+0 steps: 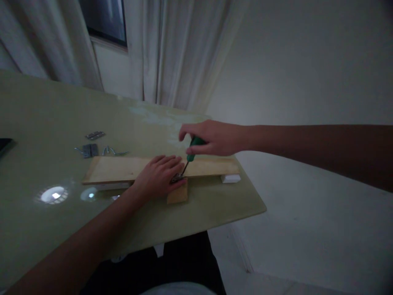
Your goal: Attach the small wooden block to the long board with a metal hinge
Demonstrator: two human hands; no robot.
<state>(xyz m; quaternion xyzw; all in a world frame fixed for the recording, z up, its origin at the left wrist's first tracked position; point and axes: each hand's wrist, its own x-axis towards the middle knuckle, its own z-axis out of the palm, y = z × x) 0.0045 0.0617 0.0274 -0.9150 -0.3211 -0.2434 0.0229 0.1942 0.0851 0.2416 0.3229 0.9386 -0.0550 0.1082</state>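
Note:
A long pale wooden board [115,169] lies across the table's right part. My left hand [156,176] presses down on its middle, fingers stretched flat over it and the thumb toward the near edge. Beside that thumb sits a small metal hinge [177,178], partly covered by my fingers. It lies where the board meets a smaller wooden piece [177,194] jutting toward me. My right hand [211,137] is closed around the green handle of a screwdriver [190,157], with the index finger lifted. The screwdriver's shaft slants down, its tip at the hinge; whether a screw is there cannot be made out.
White blocks [231,178] support the board. On the green glossy table [61,114] lie a grey hinge [90,150], several screws [112,150] and more metal hinge pieces [95,135]. A dark object [4,144] is at the left edge. Curtains and a wall stand behind.

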